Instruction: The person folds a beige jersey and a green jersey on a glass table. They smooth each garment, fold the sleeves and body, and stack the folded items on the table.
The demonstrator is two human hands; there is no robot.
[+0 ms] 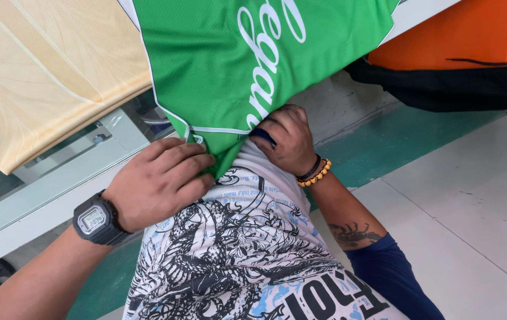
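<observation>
Both hands gripped the lower hem of the green jersey.
I observed left hand (pixel 159 181) and right hand (pixel 286 139) clenched on the green jersey (pixel 247 53), its long axis running from my waist up across the white table (pixel 40 195); grey-and-green tiled floor (pixel 443 178) lay beneath.

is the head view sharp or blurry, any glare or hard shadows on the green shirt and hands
Head view: sharp throughout, no motion blur on the left hand or right hand; soft, even daylight, no glare on the green shirt; only a faint shadow under its hem; the orange cloth looks bright, slightly overexposed.
</observation>
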